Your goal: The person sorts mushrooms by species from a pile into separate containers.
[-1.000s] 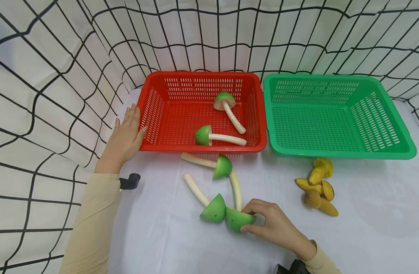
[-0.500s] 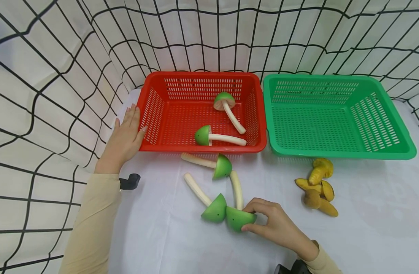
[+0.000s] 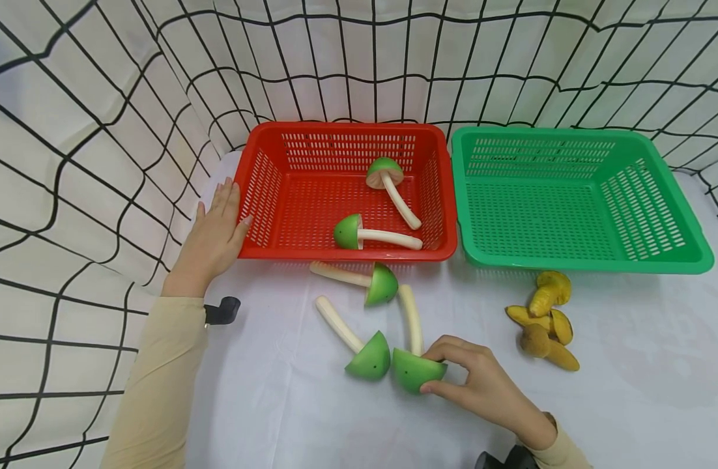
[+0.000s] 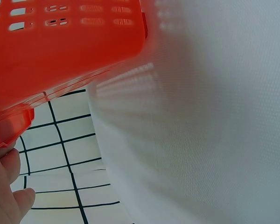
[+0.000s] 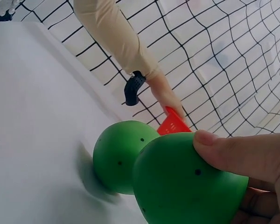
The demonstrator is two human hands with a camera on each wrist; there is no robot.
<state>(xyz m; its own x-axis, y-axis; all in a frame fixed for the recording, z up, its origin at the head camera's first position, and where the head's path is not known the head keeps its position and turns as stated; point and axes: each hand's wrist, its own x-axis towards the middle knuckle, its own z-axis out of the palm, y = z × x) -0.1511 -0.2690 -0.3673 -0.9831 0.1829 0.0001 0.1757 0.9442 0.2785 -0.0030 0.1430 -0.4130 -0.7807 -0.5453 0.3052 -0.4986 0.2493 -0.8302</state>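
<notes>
My right hand (image 3: 476, 378) pinches the green cap of a toy mushroom (image 3: 417, 370) between thumb and fingers; its pale stem points toward the baskets. In the right wrist view, the thumb presses on this dotted cap (image 5: 186, 182). Close to its left lies a second green mushroom (image 3: 371, 358) on the white cloth, and a third (image 3: 382, 284) lies just in front of the red basket (image 3: 335, 255). My left hand (image 3: 209, 238) rests against that basket's left side, fingers extended along the rim. Two more green mushrooms lie inside, one (image 3: 348, 232) near the front wall, another (image 3: 385, 173) farther back.
A green basket (image 3: 588, 265) stands to the right, touching or nearly touching the red one. In front of it sits a small heap of yellow-brown, mushroom-like pieces (image 3: 550, 293). Black wire mesh (image 3: 373, 78) backed with white runs behind the baskets and along the left.
The mushroom in my right hand has shifted slightly right and toward the baskets, opening a small gap from its neighbour, which has moved a little. The left hand stays put.
</notes>
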